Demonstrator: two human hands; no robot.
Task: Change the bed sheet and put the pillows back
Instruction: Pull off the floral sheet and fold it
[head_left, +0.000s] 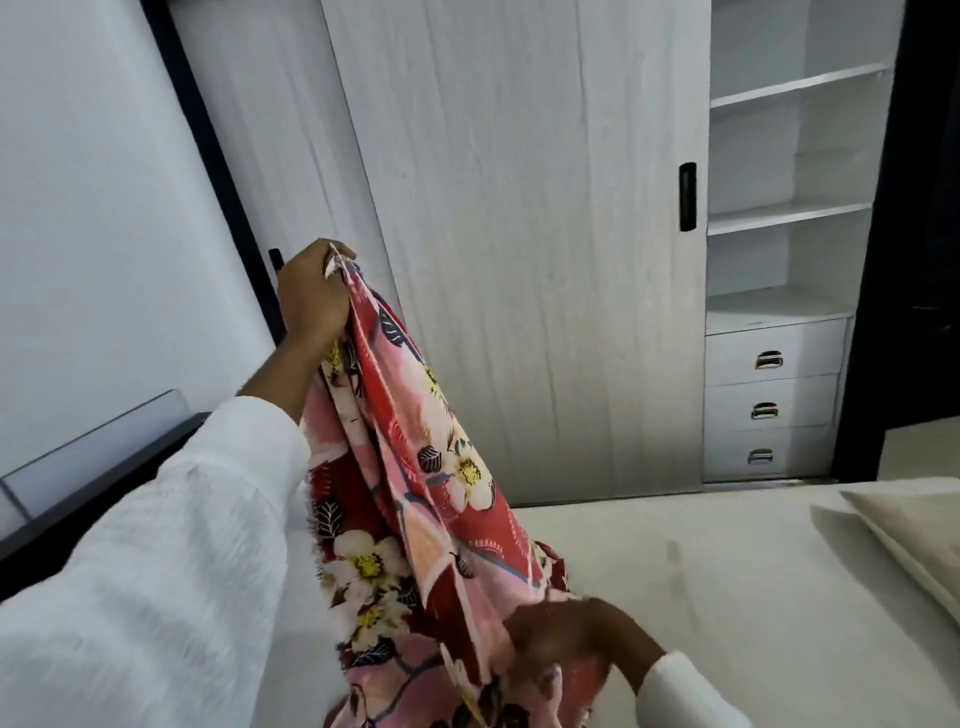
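The left hand (311, 301) pinches a corner of the floral sheet (410, 467) held high over the bare mattress (701, 571); the right hand (566, 644) grips its lower folds; this looks like unfolding, and next it needs shaking open across the bed.

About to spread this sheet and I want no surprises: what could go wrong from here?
1. The red floral cotton sheet hangs bunched from the left hand, so it may open twisted.
2. The right hand grips a lower fold, perhaps not an edge.
3. The cream pillows lie on the bare white mattress and may get covered.
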